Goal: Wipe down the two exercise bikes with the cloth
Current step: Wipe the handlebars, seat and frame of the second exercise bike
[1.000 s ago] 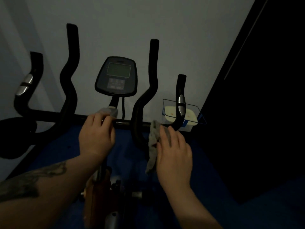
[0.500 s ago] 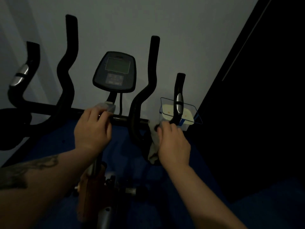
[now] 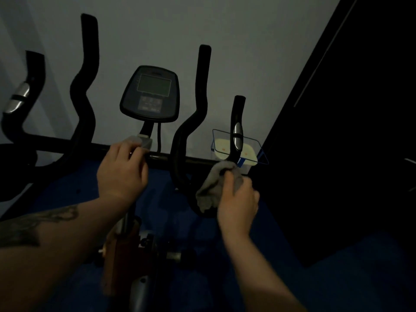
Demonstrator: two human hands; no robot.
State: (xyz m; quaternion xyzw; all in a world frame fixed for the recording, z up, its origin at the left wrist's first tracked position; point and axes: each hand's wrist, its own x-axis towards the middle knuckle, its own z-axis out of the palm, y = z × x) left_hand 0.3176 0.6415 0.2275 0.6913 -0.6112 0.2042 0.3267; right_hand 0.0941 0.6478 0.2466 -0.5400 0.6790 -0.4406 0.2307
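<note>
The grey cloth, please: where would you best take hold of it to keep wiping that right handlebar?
Grip the cloth at its bunched upper part, from the near side, as the right hand does; its loose tail hangs lower left, and the bunch lies against the handlebar.

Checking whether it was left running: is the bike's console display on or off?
Off, it seems: the console display is a flat grey panel with no lit digits, no brighter than the dim room.
</note>
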